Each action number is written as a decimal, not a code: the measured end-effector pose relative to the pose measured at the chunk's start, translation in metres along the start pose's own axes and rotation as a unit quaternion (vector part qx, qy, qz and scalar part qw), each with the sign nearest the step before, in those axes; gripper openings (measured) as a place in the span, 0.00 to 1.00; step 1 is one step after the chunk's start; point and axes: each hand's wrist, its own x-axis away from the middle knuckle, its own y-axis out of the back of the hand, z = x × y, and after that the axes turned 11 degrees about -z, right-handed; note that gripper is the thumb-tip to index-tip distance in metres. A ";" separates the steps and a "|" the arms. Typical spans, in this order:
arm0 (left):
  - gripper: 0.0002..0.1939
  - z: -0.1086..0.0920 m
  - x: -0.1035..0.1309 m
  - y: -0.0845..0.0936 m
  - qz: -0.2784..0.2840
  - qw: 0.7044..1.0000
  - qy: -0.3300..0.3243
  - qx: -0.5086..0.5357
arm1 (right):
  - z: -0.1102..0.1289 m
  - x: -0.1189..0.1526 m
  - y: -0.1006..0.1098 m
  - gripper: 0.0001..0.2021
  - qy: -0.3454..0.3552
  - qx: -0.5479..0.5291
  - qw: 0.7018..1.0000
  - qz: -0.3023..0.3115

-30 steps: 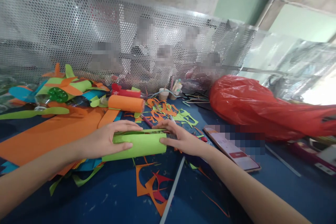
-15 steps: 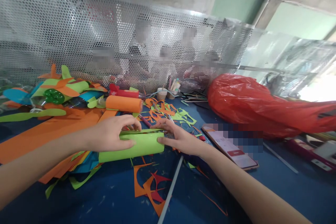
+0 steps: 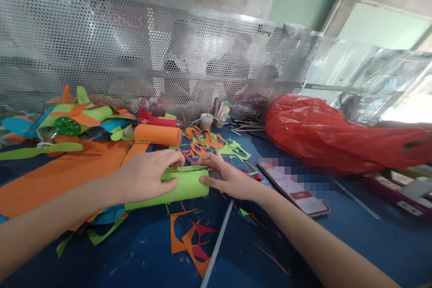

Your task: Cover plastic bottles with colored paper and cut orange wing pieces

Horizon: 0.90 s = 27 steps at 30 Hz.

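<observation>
A sheet of light green paper (image 3: 184, 189) is curled into a tube and lies sideways between my hands, its long edges meeting along the top. My left hand (image 3: 151, 175) grips its left part, thumb at the near side and fingers over the seam. At the right end my right hand (image 3: 224, 175) pinches the tube, with the thumb in front and the fingers behind. Whether a bottle lies inside the paper cannot be made out. Just behind the tube is an orange-wrapped bottle (image 3: 158, 135).
Paper-decorated bottles (image 3: 77, 117) and orange sheets (image 3: 67, 173) lie at left. Paper scraps (image 3: 194, 243) and a pale stick (image 3: 218, 243) are in front. On the right are a phone (image 3: 297, 191) and a red plastic bag (image 3: 313, 130). A perforated metal screen (image 3: 94, 45) stands behind, people beyond it.
My left hand has slid slightly right along the green tube and covers more of it. My right hand keeps its hold on the right end. The view has shifted slightly.
</observation>
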 end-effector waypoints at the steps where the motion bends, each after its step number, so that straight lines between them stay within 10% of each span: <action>1: 0.11 0.000 0.000 -0.001 -0.005 1.000 -0.003 -0.001 | 0.000 0.000 0.000 0.13 0.003 0.002 1.000 0.001; 27: 0.14 0.018 0.003 -0.009 -0.060 0.993 -0.030 0.093 | 0.004 -0.001 -0.003 0.14 0.033 0.126 0.990 -0.058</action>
